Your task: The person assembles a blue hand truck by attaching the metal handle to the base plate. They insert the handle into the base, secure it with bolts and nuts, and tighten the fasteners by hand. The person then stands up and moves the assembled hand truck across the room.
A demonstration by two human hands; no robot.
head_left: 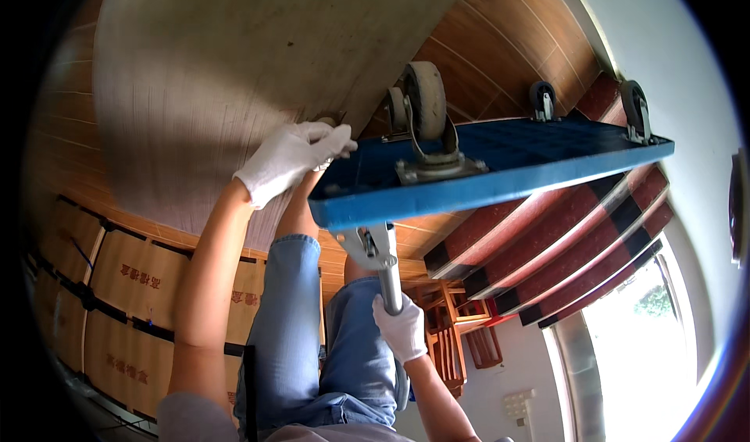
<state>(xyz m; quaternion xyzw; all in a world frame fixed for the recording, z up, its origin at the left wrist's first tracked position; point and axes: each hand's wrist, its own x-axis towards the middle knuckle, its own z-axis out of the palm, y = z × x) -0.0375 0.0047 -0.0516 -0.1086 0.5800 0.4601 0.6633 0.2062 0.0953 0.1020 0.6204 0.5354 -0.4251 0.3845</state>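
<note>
A blue platform trolley is tipped up before me, its underside and casters showing. The near caster has a worn grey wheel on a metal bracket. My right hand, in a white glove, is wrapped round the metal handle tube below the platform. Also gloved in white, my left hand is at the platform's left corner, its fingers bent together. A small round part shows just behind those fingers. What they grip, if anything, is hidden.
Several brown cartons with black edges stand at lower left. Dark red steps rise at right, near a bright doorway. Wooden chairs are stacked behind my right hand. A large grey-brown board or mat covers part of the tiled floor.
</note>
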